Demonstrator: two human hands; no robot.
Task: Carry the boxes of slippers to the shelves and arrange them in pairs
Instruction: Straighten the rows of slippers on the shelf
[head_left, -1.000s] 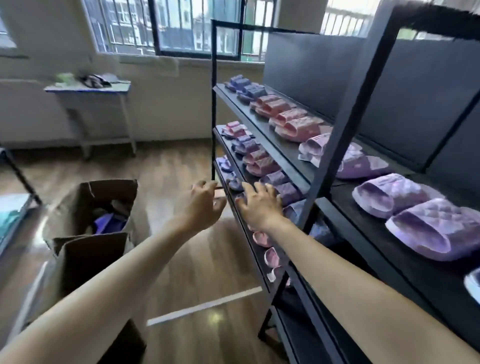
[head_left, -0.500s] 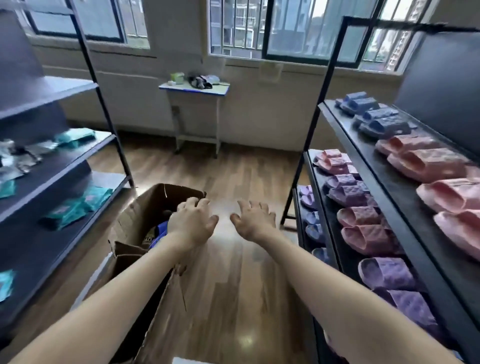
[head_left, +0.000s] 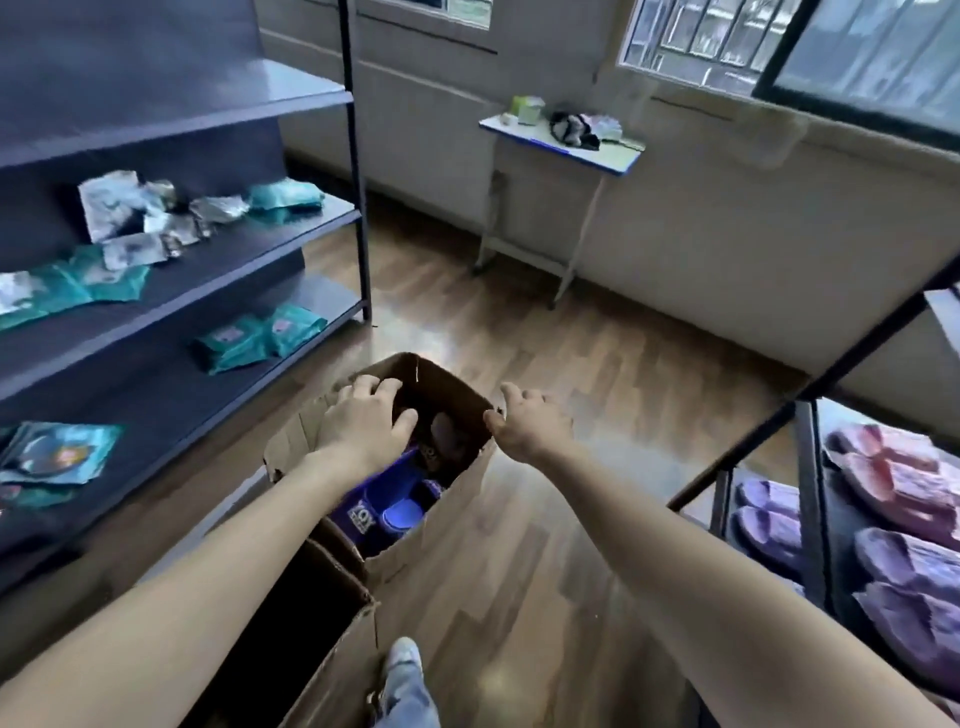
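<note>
On floor, centre, between the two racks: cardboard box (head_left: 426, 551), flaps up, w/ blue & purple slippers (head_left: 397, 517) inside, not yet shelved. Right rack (head_left: 805, 467) already carries purple and pink pairs (head_left: 904, 566), set side by side. Task is part done; box contents outstanding. Your left hand (head_left: 363, 423) hovers over the box opening, fingers spread and lightly bent, holding nothing. Your right hand (head_left: 530, 426) sits at the box's right rim, fingers curled, thumb at the edge; poss. pinching it, but can't tell from this angle. Both arms extended fwd.
</note>
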